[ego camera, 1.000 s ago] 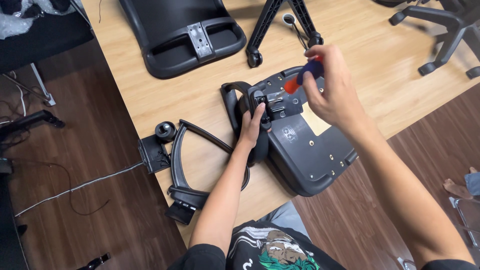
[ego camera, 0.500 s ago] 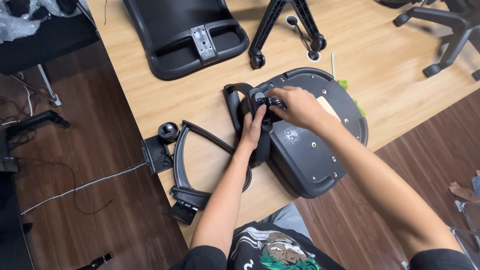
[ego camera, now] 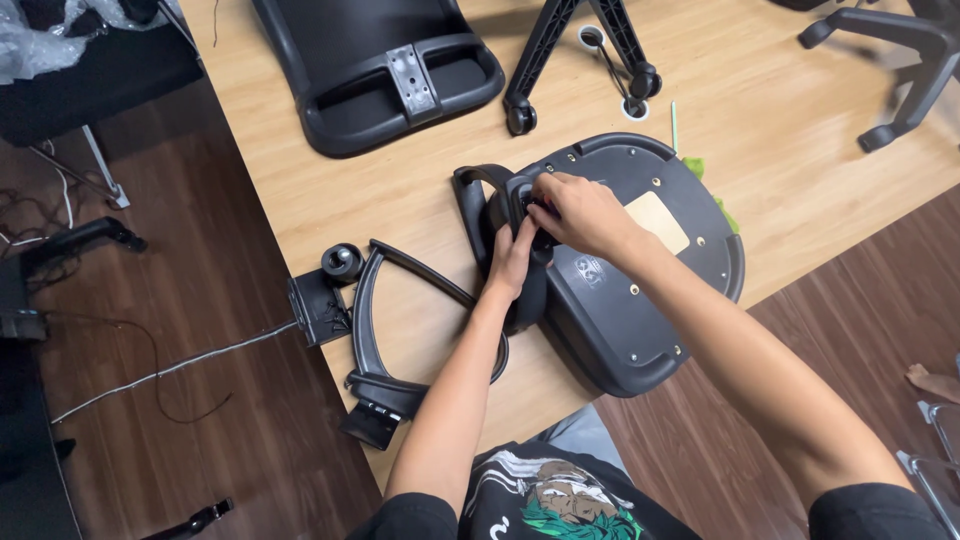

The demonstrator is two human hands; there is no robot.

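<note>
**Head view: both hands at the armrest bracket on an upturned chair seat**

Head camera looks down on a light wooden board [ego camera: 300, 200] laid over a dark wood floor [ego camera: 150, 420]. Right of centre in the frame lies a black chair seat [ego camera: 640, 300], underside up, with a pale rectangular label on it. A black armrest [ego camera: 478, 205] stands against the seat's left edge.

Left hand [ego camera: 512, 258] comes up from the bottom of the frame and lies flat against the armrest bracket, fingers together and pressed on the black plastic. Right hand [ego camera: 578, 212] reaches in from the lower right, its fingers curled together over the top of the same bracket; whatever they pinch is hidden under them, so it cannot be told.

Left of centre a second armrest [ego camera: 375, 330] lies loose on the board, curved, its mounting end at the board's lower edge. A single caster [ego camera: 343, 262] sits just beside its upper end. At the top of the frame rest a black backrest [ego camera: 380, 70] and, right of it, a chair base leg with a wheel [ego camera: 520, 115]. Something green [ego camera: 712, 185] shows at the seat's upper right rim.
</note>
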